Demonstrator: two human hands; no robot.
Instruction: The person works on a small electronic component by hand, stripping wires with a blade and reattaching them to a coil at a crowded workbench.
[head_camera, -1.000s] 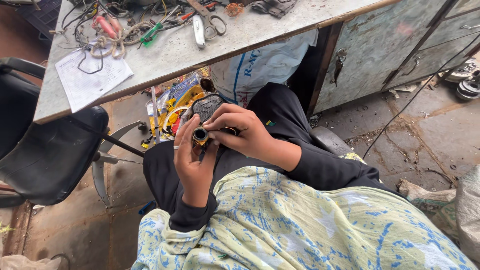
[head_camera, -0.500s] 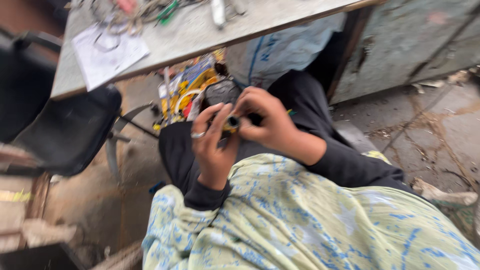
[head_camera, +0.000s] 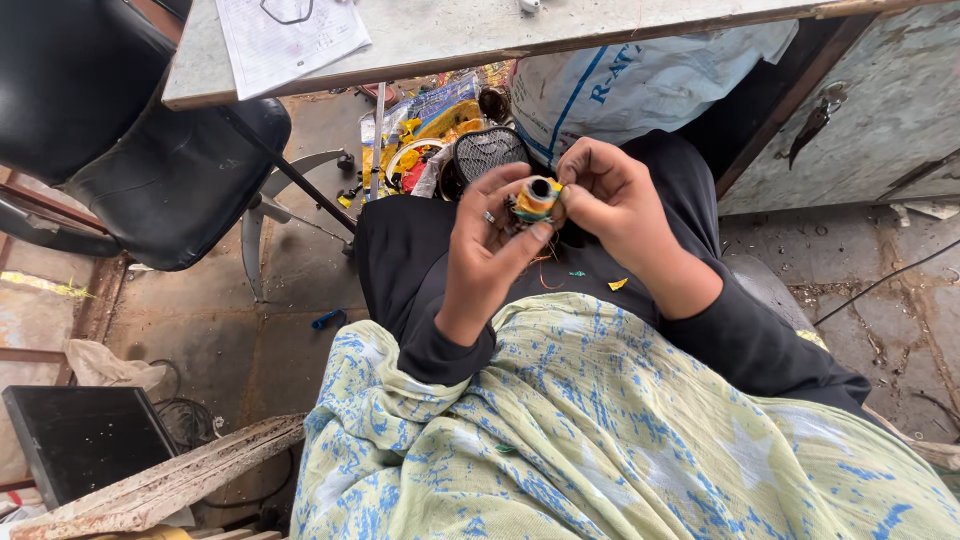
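The left hand and the right hand met above the lap, both closed on a small round coil wound with yellow, blue and orange tape, its dark hollow centre facing up. The left hand's grip pinched the coil from below and from the side, thumb pressed against the wrapping; a ring showed on one finger. The right hand's grip clasped the coil's far side with bent fingertips. Thin copper-coloured wire trailed from the coil down onto the black trousers. A pale green cloth with blue print covered the lap nearer the camera. Beyond the hands, a dark mesh-fronted part lay among coloured packets on the floor. A grey counter ran overhead with a printed sheet of paper on it, and a black office chair stood beside
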